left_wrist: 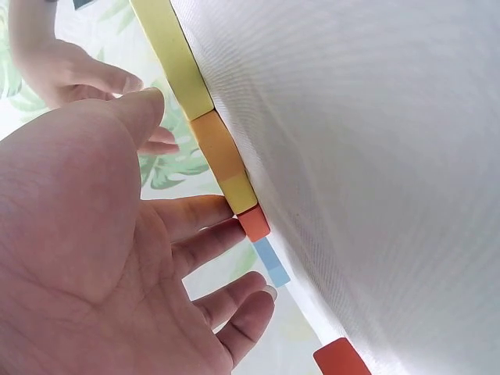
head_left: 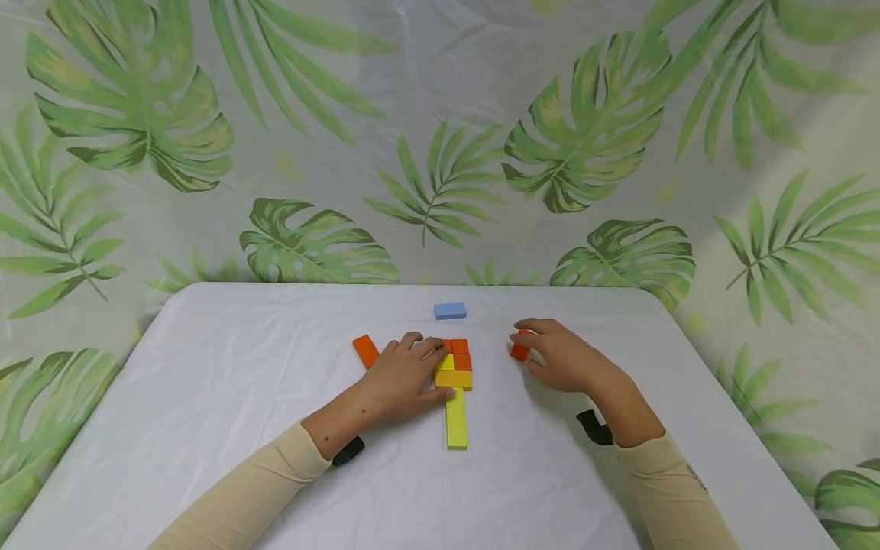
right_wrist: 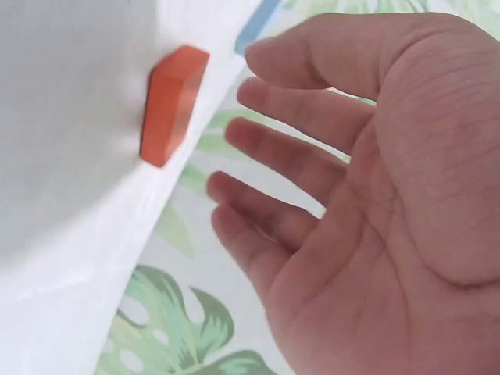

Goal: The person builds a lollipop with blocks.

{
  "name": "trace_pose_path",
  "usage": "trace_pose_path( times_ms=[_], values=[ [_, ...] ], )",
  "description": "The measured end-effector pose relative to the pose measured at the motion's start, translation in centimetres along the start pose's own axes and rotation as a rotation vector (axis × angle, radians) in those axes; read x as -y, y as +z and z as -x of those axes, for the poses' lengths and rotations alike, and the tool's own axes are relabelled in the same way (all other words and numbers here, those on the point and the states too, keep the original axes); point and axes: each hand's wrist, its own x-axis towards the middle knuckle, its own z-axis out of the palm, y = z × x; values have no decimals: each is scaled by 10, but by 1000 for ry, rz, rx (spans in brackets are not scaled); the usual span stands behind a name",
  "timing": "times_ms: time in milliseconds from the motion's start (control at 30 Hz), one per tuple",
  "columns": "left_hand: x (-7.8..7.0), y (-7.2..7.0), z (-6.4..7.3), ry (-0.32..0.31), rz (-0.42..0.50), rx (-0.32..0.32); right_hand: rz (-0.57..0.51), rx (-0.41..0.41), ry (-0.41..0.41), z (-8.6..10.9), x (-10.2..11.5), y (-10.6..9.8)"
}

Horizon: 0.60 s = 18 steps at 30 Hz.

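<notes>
Flat wooden blocks lie together mid-table in the head view: a long pale yellow block (head_left: 457, 422), an amber block (head_left: 454, 380) across its far end, then a small yellow block (head_left: 444, 363) and small orange-red blocks (head_left: 460, 346). My left hand (head_left: 404, 378) lies along their left side, index and middle fingertips right at the yellow and orange-red edges (left_wrist: 251, 223). Its thumb reaches the long block's upper end. My right hand (head_left: 571, 359) hovers, fingers spread and loosely bent, by a separate orange-red block (head_left: 519, 351); the right wrist view shows that block (right_wrist: 168, 109) apart from the fingertips.
Beyond the group lies a light blue block (head_left: 450, 311). An orange block (head_left: 367, 351) sits at an angle to the left, partly behind my left hand. White cloth covers the table (head_left: 227, 367), and a leaf-printed curtain (head_left: 440, 92) hangs behind its far edge.
</notes>
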Motion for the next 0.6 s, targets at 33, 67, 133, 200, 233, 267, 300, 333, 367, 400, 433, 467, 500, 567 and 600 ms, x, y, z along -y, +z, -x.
trace_pose_path(
  times_ms=[33,67,133,200,233,267,300,333,367,400,433,467,500,567,600],
  values=[
    [0,0,0,1,-1,0,-3,15,7,1,-1,-2],
    [0,0,0,2,-1,0,-6,28,13,2,-2,-4],
    [0,0,-1,2,-2,2,-6,53,24,4,-4,-6],
    [1,0,0,1,1,4,0,69,25,5,-6,-7],
    [1,0,0,0,2,6,1,74,25,5,-7,-7],
    [1,1,-1,-1,3,5,1,79,23,5,-8,-7],
    [1,0,0,-2,4,7,3,83,21,5,-9,-7],
    [1,0,0,-3,4,7,3,89,20,5,-9,-7],
    [0,0,0,-3,6,6,2,94,20,5,-10,-6],
    [0,0,0,-3,6,5,6,99,15,5,-11,-6],
    [0,0,0,-4,6,5,6,108,16,4,-11,-6],
    [0,0,-1,-4,5,6,7,118,17,5,-11,-6],
    [0,0,0,-5,4,8,4,127,19,4,-11,-6],
    [0,0,0,-5,5,9,-1,143,24,4,-11,-5],
    [0,0,0,-6,5,11,-4,148,26,5,-11,-5]
  ],
)
